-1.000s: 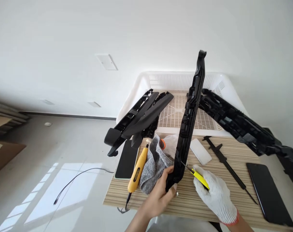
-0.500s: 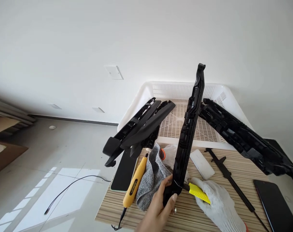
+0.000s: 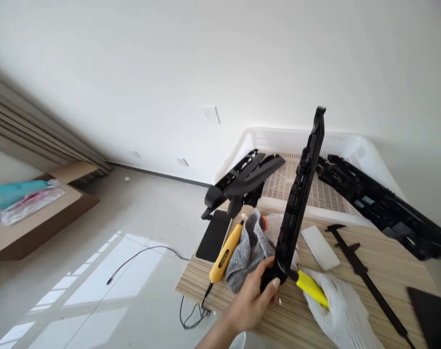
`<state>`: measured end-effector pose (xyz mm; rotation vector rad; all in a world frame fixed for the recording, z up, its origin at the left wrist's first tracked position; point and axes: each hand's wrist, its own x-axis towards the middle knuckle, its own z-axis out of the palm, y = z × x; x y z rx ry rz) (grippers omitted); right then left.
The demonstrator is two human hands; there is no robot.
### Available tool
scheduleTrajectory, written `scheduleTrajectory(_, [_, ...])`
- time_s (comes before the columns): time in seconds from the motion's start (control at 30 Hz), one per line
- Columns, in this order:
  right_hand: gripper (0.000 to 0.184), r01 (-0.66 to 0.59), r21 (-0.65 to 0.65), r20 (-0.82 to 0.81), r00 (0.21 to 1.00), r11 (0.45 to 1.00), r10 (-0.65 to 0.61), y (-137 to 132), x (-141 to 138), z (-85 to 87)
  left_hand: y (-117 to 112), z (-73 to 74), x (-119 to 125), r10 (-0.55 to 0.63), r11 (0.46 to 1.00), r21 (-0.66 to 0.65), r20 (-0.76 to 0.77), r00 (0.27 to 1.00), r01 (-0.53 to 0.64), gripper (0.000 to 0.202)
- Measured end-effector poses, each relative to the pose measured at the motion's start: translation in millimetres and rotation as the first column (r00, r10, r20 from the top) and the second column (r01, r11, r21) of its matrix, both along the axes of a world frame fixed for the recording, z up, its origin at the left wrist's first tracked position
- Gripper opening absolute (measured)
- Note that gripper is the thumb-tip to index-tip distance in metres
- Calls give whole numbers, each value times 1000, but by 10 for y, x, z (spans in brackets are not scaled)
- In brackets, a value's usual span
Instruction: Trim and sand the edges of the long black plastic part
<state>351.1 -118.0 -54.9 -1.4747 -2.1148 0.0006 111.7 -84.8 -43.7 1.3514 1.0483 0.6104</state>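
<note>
item: one long black part (image 3: pixel 296 208), upright but tilted, lower end low over the wood-grain table (image 3: pixel 398 271), upper end rising across my view of the white basket (image 3: pixel 278 138).

item: left hand (image 3: pixel 251 303), bare, closed around the lower end of that part, thumb on the near side.

item: right hand (image 3: pixel 338 305), in a white knitted glove, gripping a yellow-handled tool (image 3: pixel 313 290). the tool's dark end points at the foot of the part; whether it touches, i cannot tell.

item: grey cloth (image 3: pixel 244 259), crumpled, just beyond the left hand.

item: yellow pen-shaped tool (image 3: pixel 225 254), corded, lying beside the cloth.

item: black phone (image 3: pixel 213 237), flat, left of that tool.

item: white block (image 3: pixel 320 247), beyond the gloved hand.

item: black caliper (image 3: pixel 360 266), lying slantwise, right of the block.

item: two lots of black parts, the left stack (image 3: pixel 242 179) and the right stack (image 3: pixel 391 215), each jutting over the basket's rim.

item: cardboard box (image 3: pixel 53 223), well apart, far left.
</note>
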Motion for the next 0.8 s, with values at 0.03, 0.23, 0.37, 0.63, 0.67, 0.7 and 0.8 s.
scheduleTrajectory(0.03, [24, 2, 26, -37, 999, 1000, -1, 0, 0, -27, -7, -12, -5, 6, 1000, 0, -13, 1000, -6, 58])
scheduleTrajectory(0.23, [22, 66, -63, -160, 984, 996, -76, -24, -24, -43, -15, -45, -41, 0, 1000, 15, 18, 1000, 0, 66])
scheduleTrajectory(0.37, [26, 119, -196, -245, 955, 973, -166, -23, 7, 2, 14, -64, -7, 16, 1000, 3, 55, 998, -16, 65])
scheduleTrajectory(0.63, [25, 44, -265, -270, 956, 963, -118, -12, 51, 110, 74, -72, 25, 117, 993, -12, 24, 993, -117, 58])
scheduleTrajectory(0.67, [24, 0, -266, -250, 966, 964, -69, -3, 40, 120, 77, -63, 18, 116, 993, 26, 2, 993, -116, 56])
scheduleTrajectory(0.7, [25, -23, -260, -224, 974, 965, -37, 7, 28, 124, 80, -52, 12, 111, 991, 72, -22, 994, -109, 54])
scheduleTrajectory(0.8, [29, 78, -195, -144, 984, 978, -107, 25, -7, 103, 92, -13, 1, 85, 985, 154, -71, 994, -73, 51])
